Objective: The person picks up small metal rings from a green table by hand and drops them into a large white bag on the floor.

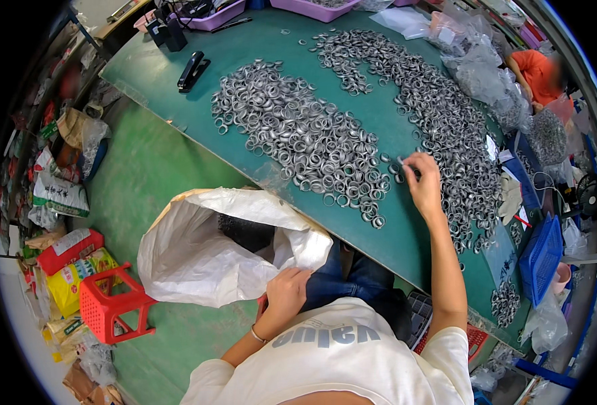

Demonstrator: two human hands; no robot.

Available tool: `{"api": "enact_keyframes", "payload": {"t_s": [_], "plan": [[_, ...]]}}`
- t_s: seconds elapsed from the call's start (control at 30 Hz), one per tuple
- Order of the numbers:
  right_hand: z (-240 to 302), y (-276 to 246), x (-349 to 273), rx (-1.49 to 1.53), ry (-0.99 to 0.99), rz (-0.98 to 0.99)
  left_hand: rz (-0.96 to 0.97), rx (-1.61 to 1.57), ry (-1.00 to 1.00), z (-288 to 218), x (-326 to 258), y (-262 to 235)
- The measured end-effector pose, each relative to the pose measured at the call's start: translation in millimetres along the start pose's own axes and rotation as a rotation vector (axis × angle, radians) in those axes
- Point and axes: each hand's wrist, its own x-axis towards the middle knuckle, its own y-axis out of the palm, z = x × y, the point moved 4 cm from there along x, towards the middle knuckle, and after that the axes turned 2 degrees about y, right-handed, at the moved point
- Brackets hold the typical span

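My left hand (288,291) is closed on the rim of a large white woven sack (207,270), whose wide mouth gapes beside the table edge. Dark contents (246,233) show inside the sack, too shadowed to name. My right hand (422,181) reaches over the green table (352,229) with fingers curled together, between two heaps of grey metal rings. One ring heap (298,128) lies to its left, and a longer ring heap (447,128) curves along its right. A few rings (394,168) lie at the fingertips; what the fingers pinch is too small to make out.
A black stapler (192,71) lies at the table's far left, with purple trays (211,17) behind. On the right stand a blue basket (540,260) and a small black fan (589,194). A red stool (113,304) is left of the sack. Someone in orange (538,74) sits far right.
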Motion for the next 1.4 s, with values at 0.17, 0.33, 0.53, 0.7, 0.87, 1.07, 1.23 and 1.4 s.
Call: {"api": "enact_keyframes", "payload": {"t_s": [0.17,0.33,0.53,0.7,0.87,1.07,1.23,1.4], "plan": [[6.1,12.3,-9.6,-0.177,0.053,0.143,0.000,-0.011,0.008,2.6,-1.0,1.7],[-5.3,10.8,-10.4,0.051,0.216,0.138,0.007,-0.013,-0.003,-1.7,1.2,-1.2],[138.5,31.6,-38.6,0.748,0.116,0.438,-0.002,0.006,-0.017,3.5,-2.4,2.3],[187.4,122.4,-99.4,0.721,0.063,0.658,0.005,0.020,0.004,6.8,-3.4,3.4],[190.5,79.1,-90.0,0.814,0.086,0.634,-0.037,-0.004,-0.002,7.4,-5.3,1.5],[70.1,0.9,-39.3,0.165,0.261,0.029,-0.001,-0.026,-0.007,4.6,-1.3,0.4],[10.6,1.0,-40.4,-0.145,0.177,0.009,0.010,-0.024,0.001,1.0,2.1,-0.4],[32.4,4.7,-26.0,0.191,0.139,-0.032,0.002,-0.031,-0.011,2.3,0.4,-0.7]]}}
